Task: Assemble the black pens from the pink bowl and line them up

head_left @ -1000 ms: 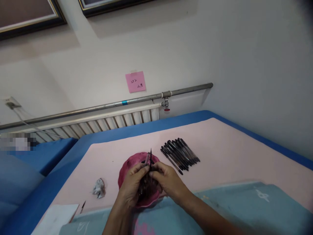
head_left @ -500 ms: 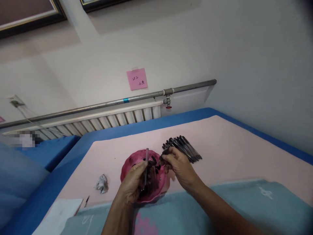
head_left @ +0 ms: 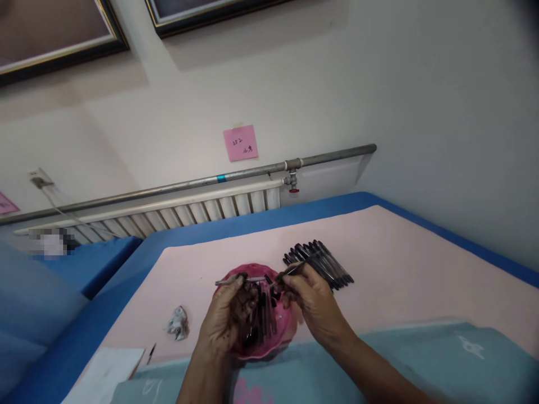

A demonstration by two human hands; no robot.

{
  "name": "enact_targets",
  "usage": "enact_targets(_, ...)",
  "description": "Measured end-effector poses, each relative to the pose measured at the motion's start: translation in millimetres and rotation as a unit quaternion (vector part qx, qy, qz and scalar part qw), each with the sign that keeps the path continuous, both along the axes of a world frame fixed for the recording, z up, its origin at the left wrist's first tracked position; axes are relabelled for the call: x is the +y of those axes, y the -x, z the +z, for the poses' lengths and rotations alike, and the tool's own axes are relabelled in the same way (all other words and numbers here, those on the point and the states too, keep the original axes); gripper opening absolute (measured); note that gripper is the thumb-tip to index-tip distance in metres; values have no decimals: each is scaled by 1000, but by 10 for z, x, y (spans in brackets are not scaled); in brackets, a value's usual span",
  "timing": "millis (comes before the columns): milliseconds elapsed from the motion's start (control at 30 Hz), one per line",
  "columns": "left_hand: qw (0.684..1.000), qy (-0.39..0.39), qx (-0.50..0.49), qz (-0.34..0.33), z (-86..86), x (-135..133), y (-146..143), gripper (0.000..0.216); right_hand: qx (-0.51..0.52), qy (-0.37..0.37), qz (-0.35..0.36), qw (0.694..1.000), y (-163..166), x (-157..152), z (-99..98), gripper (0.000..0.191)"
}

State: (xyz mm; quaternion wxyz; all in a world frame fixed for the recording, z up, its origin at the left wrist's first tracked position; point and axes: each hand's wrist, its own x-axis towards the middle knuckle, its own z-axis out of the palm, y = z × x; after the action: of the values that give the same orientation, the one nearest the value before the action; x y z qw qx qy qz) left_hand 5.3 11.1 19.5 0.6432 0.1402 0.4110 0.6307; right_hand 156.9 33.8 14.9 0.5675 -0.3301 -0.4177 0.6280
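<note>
My left hand [head_left: 227, 314] pinches a clear pen barrel [head_left: 255, 279] that lies sideways above a pink scalloped bowl [head_left: 289, 334]. Its far end points at my right hand [head_left: 311, 294], whose thumb and fingers are closed on a slim dark pen part [head_left: 296, 268]. The exact kind of that part is too small to tell. Dark stains cover the fingers of both hands. Inside the bowl lie several pen barrels [head_left: 264, 314] and short black pieces. Just beyond my right hand, a row of black pens [head_left: 326, 264] rests on the pink sheet.
The pink sheet [head_left: 421, 269] covers a blue-edged table against the wall. A crumpled tissue [head_left: 177, 322], a thin dark stick [head_left: 151, 353] and white paper [head_left: 105, 373] lie to the left. Teal cloth [head_left: 404, 353] runs along the near edge. Behind stands a radiator [head_left: 202, 210].
The barrel in my left hand has swung from upright to sideways, its end now towards my right hand. More of the bowl's contents shows. The whole view has shifted slightly.
</note>
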Motion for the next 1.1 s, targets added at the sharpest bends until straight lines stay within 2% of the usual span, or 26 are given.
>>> enact_targets(167,999,19,-39,5,-47,2,-8,8,57,-7,-51,997,-8,-2,53,14)
enact_targets(333,999,24,-47,9,-62,-6,-20,10,78,21,-48,996,2,-16,88,15)
enact_targets(567,998,25,-51,0,-79,-8,-18,7,75,4,-46,996,-15,-5,72,13)
enact_targets(733,998,37,-51,3,-41,-16,-34,7,49,-49,-40,997,-28,-20,66,13)
enact_targets(867,997,41,-58,-7,-36,-19,-36,7,-17,-108,-60,992,-56,-57,81,12)
enact_targets(1100,998,38,-45,9,-47,-6,-38,7,-162,-237,-92,953,-118,-83,59,11)
